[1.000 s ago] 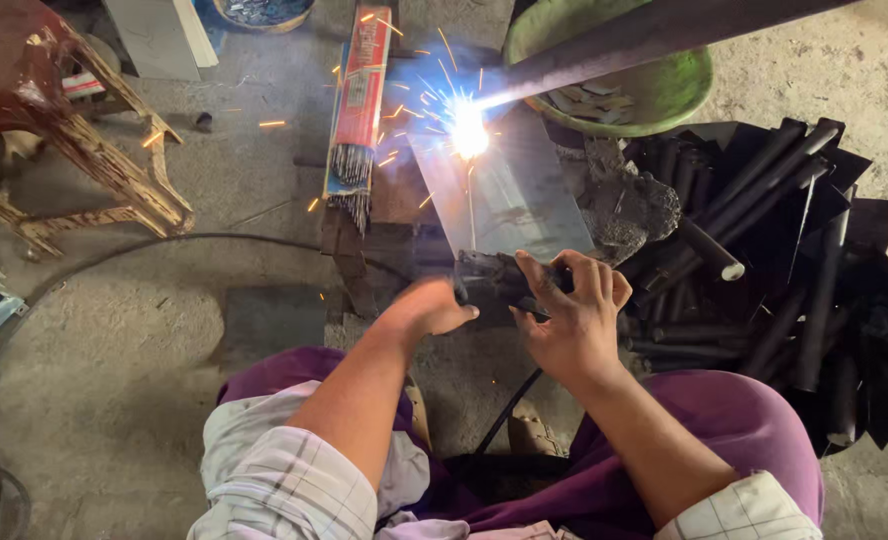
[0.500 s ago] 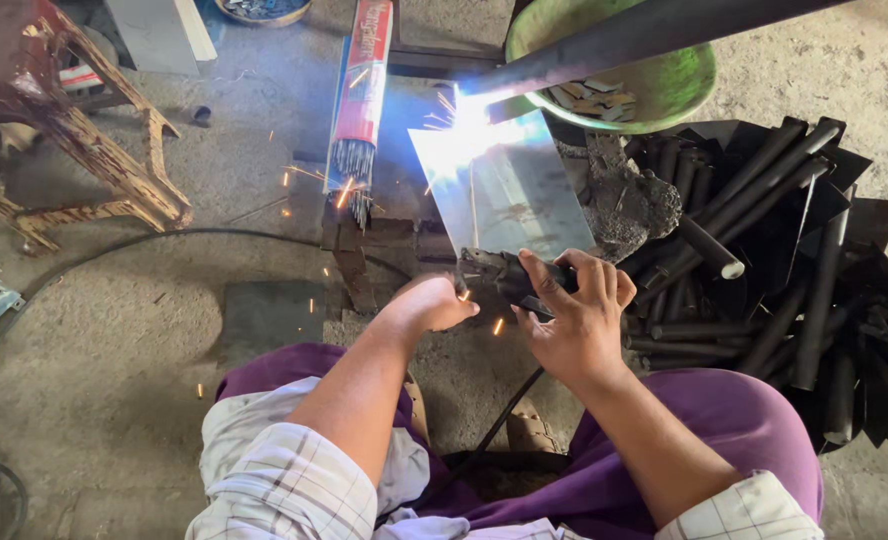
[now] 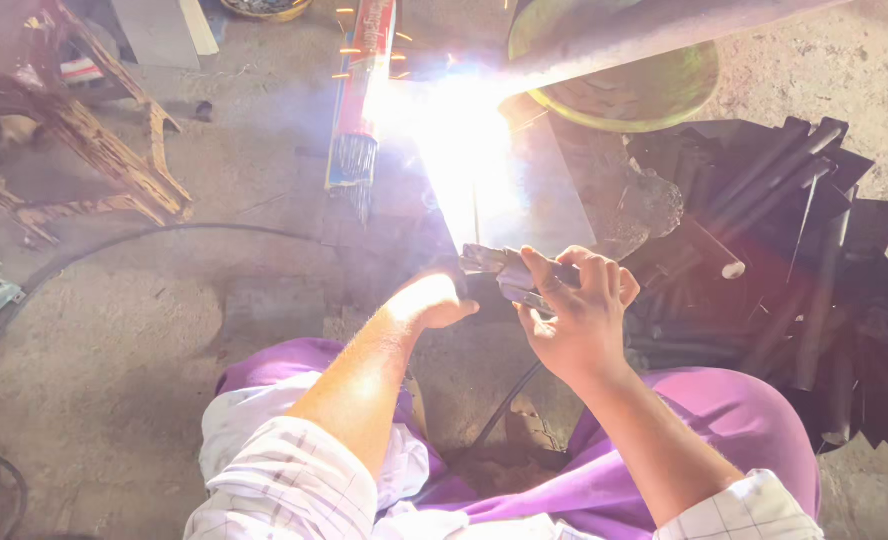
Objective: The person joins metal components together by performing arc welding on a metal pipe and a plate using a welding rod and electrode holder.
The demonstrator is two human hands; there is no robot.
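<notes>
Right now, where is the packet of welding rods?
In the head view, the rod packet lies on the concrete floor at upper centre, just left of the welding glare, ahead of the left hand.

— What was seen of the floor?

— Rough grey concrete was seen, crossed by a dark cable.

— And around it?

— A worn wooden frame was set at the upper left. Dark metal tubes were heaped at the right, and a green basin was placed above them.

— The light?

— The scene was washed out at the top centre by a white glare.
</notes>
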